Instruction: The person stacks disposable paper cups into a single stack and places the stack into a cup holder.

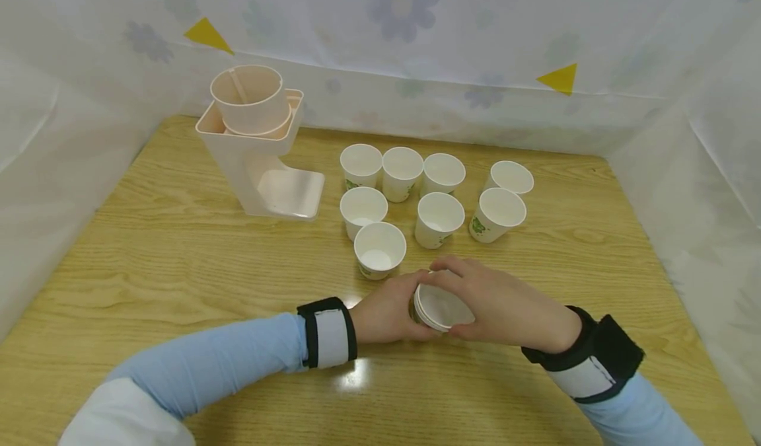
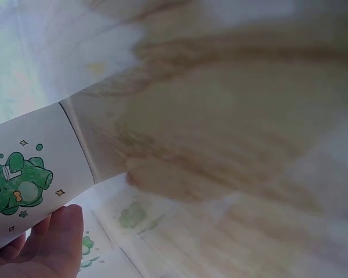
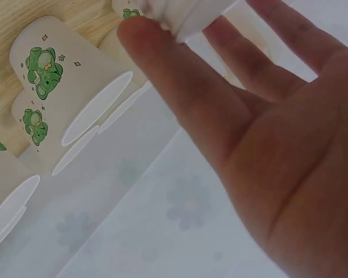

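- Two hands meet on one stack of paper cups point(image 1: 444, 308): the left hand point(image 1: 386, 308) wraps its left side, thumb near and fingers far, while the right hand point(image 1: 505, 300) arches over the mouth, thumb and fingers parted across the rim and holding it.
- Both hands touch the stack, so neither is nearer. Its long axis seems tilted, the mouth facing up and rightward into the right palm, the base leaning toward the left. Judged from this, rim-to-right-hand is the relation that matters: any parting of the cups would run along that axis.
- Just beyond the left hand stands the nearest upright cup point(image 1: 379, 256); past the right fingers stands another cup point(image 1: 440, 224). Six more cups point(image 1: 402, 168) stand farther back on the wooden table point(image 1: 178, 254).
- At the far left is a pale stand point(image 1: 228, 162) with a round container point(image 1: 252, 112) on top.
- Several rims show nested, but their count is unclear. The base is hidden by the left hand, the right fingertips are cut off in the right wrist view, and much of the left wrist view is blurred. Whether the right hand holds one rim or more cannot be told.
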`<state>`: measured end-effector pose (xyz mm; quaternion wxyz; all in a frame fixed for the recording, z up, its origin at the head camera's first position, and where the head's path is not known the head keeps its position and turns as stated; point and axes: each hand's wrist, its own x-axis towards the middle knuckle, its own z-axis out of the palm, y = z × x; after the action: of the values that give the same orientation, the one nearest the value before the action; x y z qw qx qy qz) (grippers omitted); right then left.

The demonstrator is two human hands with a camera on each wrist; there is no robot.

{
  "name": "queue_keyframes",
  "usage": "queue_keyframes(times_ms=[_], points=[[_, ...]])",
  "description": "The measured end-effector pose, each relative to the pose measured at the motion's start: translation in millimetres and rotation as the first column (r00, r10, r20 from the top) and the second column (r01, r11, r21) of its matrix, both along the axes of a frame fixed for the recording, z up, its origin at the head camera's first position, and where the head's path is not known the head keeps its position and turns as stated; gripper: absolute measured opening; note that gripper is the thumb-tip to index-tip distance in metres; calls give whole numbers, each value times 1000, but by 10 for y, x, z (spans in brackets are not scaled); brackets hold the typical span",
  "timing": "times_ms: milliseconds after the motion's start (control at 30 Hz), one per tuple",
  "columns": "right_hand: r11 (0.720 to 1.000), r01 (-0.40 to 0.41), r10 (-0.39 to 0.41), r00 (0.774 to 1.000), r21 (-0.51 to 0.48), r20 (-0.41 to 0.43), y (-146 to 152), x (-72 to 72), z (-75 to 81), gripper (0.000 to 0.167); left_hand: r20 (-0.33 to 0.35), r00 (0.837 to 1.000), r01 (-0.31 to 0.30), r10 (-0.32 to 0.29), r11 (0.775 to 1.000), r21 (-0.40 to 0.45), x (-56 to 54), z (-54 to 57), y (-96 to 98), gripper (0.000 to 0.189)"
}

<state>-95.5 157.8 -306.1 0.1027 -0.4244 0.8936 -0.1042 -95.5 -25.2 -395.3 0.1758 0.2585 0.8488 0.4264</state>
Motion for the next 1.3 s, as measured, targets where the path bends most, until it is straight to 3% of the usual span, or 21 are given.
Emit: queue_keyframes(times_ms=[167,300,367,467,600,733,867,1300], points=[[999,44,-44,999,-17,7,30,-47,-17,67,-15,1000,2,-1,1000,11,-5,-18,-2,70],[974,195,-199,980,-112,-25,131,-228,11,62,-23,1000,2,-1,1000,30,-9,-29,-2,71],[938,292,-308,949,-189,-64,204,-364,18,56,-10,1000,-1,1,999,43,-12,-28,-2,71],[858,428,-464,883,-284,-71,316,-552,-15,48,8,1000,-4,4,999,47,-16,-30,-3,72],[778,556,-586,810,-292,-19,446,-733,-134,51,36,999,-11,10,999,45,-16,-26,-2,73],[745,619,-638,770,-251,4,533,-863,-263,58,37,999,-14,13,999,45,-9,-2,2,73],[726,655,-664,747,-210,31,568,-941,-343,64,19,1000,-13,12,999,48,-8,4,6,72],[705,692,-691,719,-153,71,606,-1006,-417,66,16,1000,-8,7,998,66,-10,-13,10,71]])
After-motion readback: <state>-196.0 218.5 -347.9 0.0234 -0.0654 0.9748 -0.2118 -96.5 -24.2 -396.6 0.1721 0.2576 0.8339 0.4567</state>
